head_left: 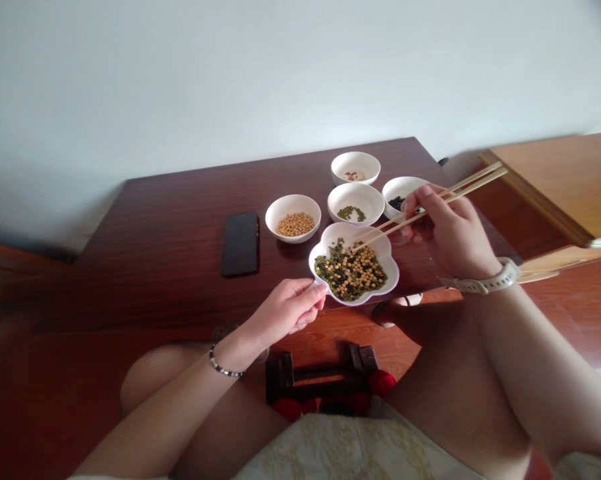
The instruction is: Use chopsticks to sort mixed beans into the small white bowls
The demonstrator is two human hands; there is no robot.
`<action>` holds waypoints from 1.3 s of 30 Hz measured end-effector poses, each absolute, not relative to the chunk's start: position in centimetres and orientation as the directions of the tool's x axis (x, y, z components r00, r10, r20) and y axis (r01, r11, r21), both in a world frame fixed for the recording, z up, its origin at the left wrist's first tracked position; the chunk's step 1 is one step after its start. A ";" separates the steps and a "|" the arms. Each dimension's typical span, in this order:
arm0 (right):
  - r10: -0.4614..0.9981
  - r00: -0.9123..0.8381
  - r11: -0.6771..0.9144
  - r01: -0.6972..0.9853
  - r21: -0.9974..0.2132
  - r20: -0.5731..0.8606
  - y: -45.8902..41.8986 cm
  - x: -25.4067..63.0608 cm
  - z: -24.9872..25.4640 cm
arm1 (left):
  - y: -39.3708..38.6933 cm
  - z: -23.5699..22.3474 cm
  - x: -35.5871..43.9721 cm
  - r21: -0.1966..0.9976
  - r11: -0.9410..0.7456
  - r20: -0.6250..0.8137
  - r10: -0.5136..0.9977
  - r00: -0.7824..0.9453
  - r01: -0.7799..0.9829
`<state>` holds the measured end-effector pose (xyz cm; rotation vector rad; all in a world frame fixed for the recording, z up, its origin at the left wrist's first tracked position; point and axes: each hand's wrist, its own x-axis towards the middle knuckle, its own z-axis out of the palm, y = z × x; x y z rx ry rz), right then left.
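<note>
We found the scalloped dish [388, 251] at the near edge of the table [180, 220], containing mixed beans [350, 270] of yellow, green and black. Whether it rested on the surface or was held just above it, we could not tell. The left hand [290, 303] was closed on the dish's side. The right hand [450, 230] gripped a pair of chopsticks [485, 181], their tips down among the mix; we could not tell whether they pinched a bean.

As to progress, we judged it partial. The yellow bean bowl [293, 204] held a fair layer, the green bean bowl [355, 195] a small scatter, the black bean bowl [405, 187] a dark portion partly hidden by the hand, and the far bowl [355, 162] a few reddish and pale pieces. A considerable quantity remained unseparated in the dish.

We noted that the bowls at the right stood close together, the green bean bowl just behind the dish, and that the right hand and chopsticks obstructed part of the black bean bowl. A black phone [240, 244] lay left of the yellow bean bowl, apart from the work. A wooden cabinet [560, 180] stood to the right of the table.
</note>
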<state>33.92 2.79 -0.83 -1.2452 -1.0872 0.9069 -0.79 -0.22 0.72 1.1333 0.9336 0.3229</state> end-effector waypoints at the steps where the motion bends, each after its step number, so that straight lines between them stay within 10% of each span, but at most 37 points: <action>1: 0.961 0.245 0.120 0.041 -0.992 0.126 2.9 33.6 -0.8 | -0.3 0.7 -0.9 0.876 0.430 -0.472 0.661 0.584 0.221; 14: 0.978 0.176 0.109 0.014 -0.994 0.109 3.8 31.3 -0.6 | -0.8 2.1 -2.0 0.865 0.439 -0.498 0.704 0.507 0.241; 26: 0.947 -0.322 0.025 0.008 -1.000 0.021 2.8 29.7 1.5 | -0.9 0.7 -3.3 0.857 0.476 -0.503 0.688 0.524 0.197; 39: 0.966 0.196 0.192 -0.102 -0.976 0.170 3.5 31.2 0.6 | -1.2 1.1 -3.0 0.845 0.497 -0.508 0.626 0.592 0.199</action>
